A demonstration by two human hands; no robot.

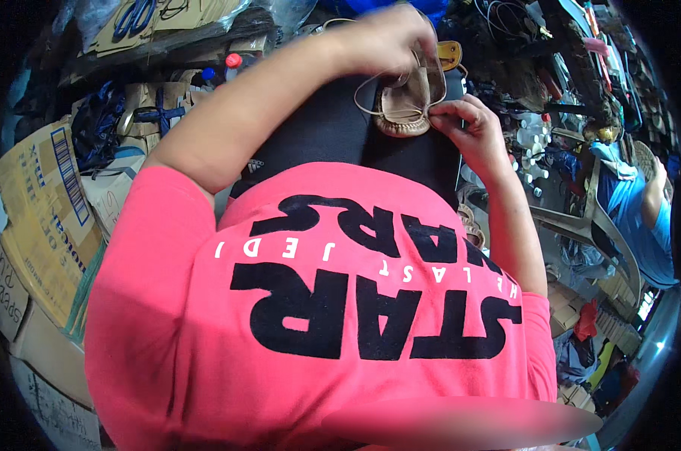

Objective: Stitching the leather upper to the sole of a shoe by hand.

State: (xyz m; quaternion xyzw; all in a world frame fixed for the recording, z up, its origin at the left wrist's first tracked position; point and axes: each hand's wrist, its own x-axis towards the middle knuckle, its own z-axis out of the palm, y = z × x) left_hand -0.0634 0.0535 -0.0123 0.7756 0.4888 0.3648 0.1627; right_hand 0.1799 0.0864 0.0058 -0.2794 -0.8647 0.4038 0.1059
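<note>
To the left of the tan leather shoe (402, 126), a pale cord (357, 95) swings out in a loose loop and runs back across the toe opening. The work in hand, it seems to me, is drawing that cord through the toe seam, and the slack wants watching: a wide loop could snag or twist, so I'd lead it out smoothly, clear of the shoe. Over the far end of the shoe is the left hand (397, 41), fingers curled in, though it is blurred from here and I can't tell whether they grip the cord or the shoe's upper. A steady, even pull ought to serve better than a jerk, which might tear the leather or bunch one gather tighter than its neighbours. The shoe itself is held above the lap of the black trousers (303, 128), its rounded toe pointing back at the person, the rim puckered into a row of small gathers, the inside a plain brownish tan. Touching the shoe's right edge is the right hand (479, 135), thumb and forefinger pinched together on the cord, as far as I can make out; holding that spot firm while the strand tightens would, I think, stop the gathers from slackening.
</note>
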